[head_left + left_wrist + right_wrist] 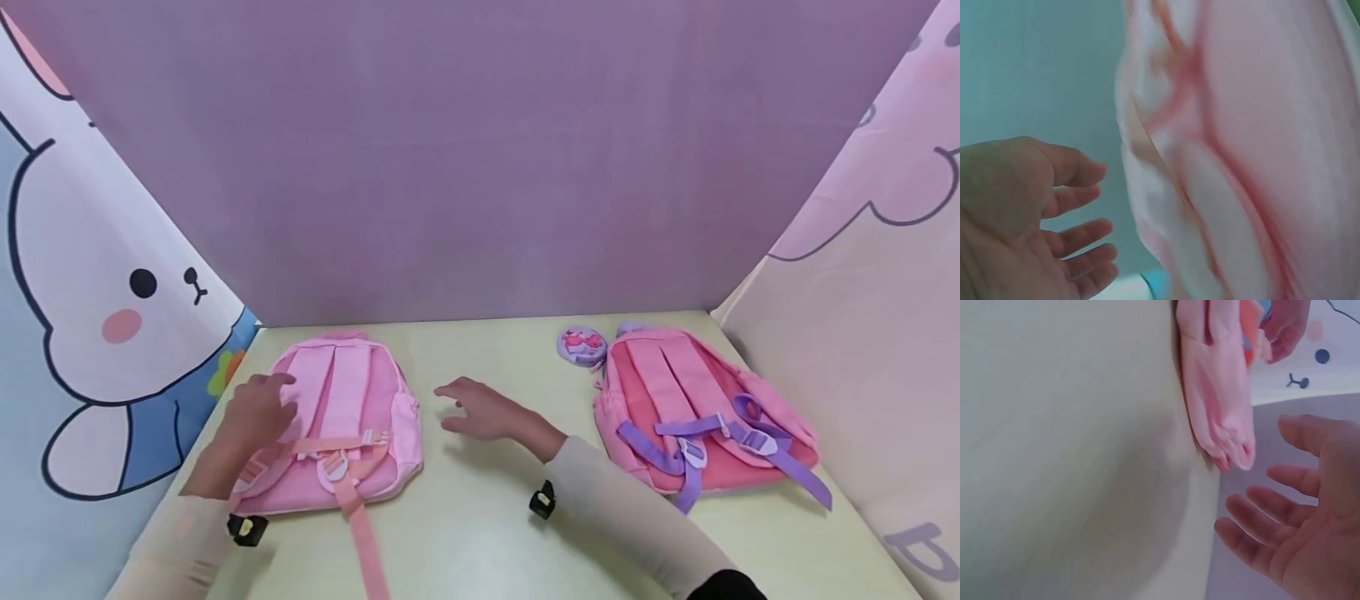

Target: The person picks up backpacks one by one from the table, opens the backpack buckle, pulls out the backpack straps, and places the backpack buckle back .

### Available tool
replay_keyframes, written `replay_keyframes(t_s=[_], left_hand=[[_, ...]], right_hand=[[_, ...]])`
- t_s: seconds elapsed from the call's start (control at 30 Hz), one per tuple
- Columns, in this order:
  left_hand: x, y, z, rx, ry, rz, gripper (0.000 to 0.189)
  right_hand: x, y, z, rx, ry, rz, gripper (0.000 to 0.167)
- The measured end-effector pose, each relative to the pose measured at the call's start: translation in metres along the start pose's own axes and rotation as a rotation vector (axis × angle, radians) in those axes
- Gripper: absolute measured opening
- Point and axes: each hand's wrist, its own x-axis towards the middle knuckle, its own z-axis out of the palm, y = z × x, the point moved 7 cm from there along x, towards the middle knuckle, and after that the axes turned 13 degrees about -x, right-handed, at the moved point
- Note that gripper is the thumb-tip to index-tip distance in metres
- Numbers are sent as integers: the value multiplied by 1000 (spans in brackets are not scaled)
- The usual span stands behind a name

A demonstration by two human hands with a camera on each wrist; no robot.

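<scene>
A light pink backpack (348,392) lies with its strap side up on the left part of the table, its peach webbing strap (363,533) trailing toward the front edge. Over the backpack's left side hovers my left hand (258,412), fingers relaxed and holding nothing; the left wrist view shows the hand (1035,219) apart from the pink fabric (1272,125). To the right of the same backpack, my right hand (480,408) hangs above the table with fingers loosely spread. In the right wrist view that hand (1310,519) is also bare, with the backpack (1216,394) beyond it.
A second, darker pink backpack (705,400) with purple straps (757,442) lies on the right of the table (480,533). Beside its top is a small round purple pouch (582,345). A purple panel (480,167) stands behind, with printed cartoon panels (150,333) on both sides.
</scene>
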Motion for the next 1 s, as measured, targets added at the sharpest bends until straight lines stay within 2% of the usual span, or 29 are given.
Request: replay_keyframes(t_s=[0.07,0.17,0.3,0.4,0.5,0.63,0.77,1.0], left_hand=[[-3,21,3,-10,35,34,48],[-7,59,8,-52,50,135,46],[-16,109,24,-149,32,290,40],[-24,142,40,-226,-14,365,40],[-31,169,60,-288,-101,388,43],[-35,200,92,-332,-235,365,46],[-36,225,120,-297,-315,391,45],[-42,262,158,-254,-443,432,47]], right_hand=[[-10,4,-7,7,6,-6,55],[-24,12,-19,10,20,-9,54],[-47,25,-33,-15,39,-2,54],[-64,35,-42,-39,58,8,55],[-81,47,-49,-59,72,30,55],[-104,65,-60,-76,109,61,55],[-126,81,-72,-91,146,96,53],[-163,108,-81,-74,155,217,53]])
